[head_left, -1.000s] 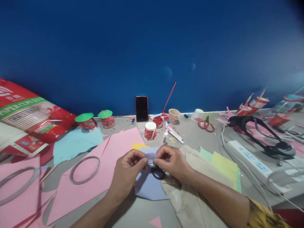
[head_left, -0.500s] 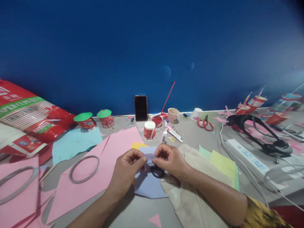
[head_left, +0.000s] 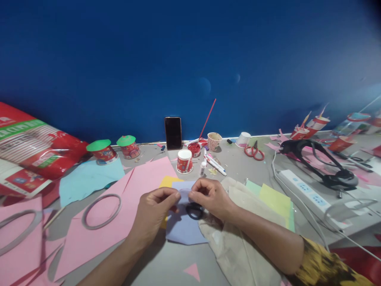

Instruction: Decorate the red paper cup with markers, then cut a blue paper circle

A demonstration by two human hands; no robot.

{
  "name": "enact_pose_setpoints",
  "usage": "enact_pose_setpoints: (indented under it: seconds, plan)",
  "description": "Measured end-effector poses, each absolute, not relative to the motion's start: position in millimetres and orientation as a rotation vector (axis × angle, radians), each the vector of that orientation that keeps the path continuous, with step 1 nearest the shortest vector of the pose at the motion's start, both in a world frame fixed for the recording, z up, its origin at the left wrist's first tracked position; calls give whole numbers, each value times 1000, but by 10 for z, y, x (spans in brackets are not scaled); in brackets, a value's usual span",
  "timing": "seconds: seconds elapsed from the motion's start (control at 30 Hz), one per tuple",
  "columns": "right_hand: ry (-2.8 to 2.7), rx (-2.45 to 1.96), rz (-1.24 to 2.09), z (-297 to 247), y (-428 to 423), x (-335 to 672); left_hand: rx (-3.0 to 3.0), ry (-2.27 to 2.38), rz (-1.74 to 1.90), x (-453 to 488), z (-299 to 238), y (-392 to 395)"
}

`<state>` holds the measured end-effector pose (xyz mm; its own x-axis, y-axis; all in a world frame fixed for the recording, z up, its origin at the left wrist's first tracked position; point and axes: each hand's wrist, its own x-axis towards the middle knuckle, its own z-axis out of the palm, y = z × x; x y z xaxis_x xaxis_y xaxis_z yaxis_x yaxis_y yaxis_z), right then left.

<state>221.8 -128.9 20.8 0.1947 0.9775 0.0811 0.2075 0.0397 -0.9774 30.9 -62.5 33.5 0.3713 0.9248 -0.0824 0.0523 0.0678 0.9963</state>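
My left hand (head_left: 157,208) and my right hand (head_left: 212,198) meet nearly fingertip to fingertip, thumbs pinched against the index fingers. Whatever lies in the pinches is too small or hidden to make out. Under them is a sheet of purple paper (head_left: 181,232) with angled edges. Black loops (head_left: 195,211), perhaps scissor handles, rest on that sheet beneath my right hand. A yellow sheet (head_left: 169,182) peeks out behind the purple one. My right forearm crosses a crumpled beige cloth (head_left: 238,246). Beyond my hands stands an upturned red paper cup (head_left: 184,162) with a white bottom.
Pink sheets (head_left: 143,178) and a grey ring (head_left: 84,216) lie left, near green-topped cups (head_left: 102,153) and a red bag of paper cups (head_left: 44,139). A phone (head_left: 173,133) leans on the wall. Red-handled scissors (head_left: 254,153) and a power strip (head_left: 303,192) lie right.
The whole view has shifted slightly, so things on the table appear a little further left. Both hands keep their pinched pose, with only a small movement of the fingertips.
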Motion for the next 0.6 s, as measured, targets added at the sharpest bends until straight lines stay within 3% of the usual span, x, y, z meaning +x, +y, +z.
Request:
enact_pose_setpoints:
  seconds: [0.6]
  plan:
    - [-1224,-1449,822,221,-1299,2199,1421,1014,882,316,408,-667]
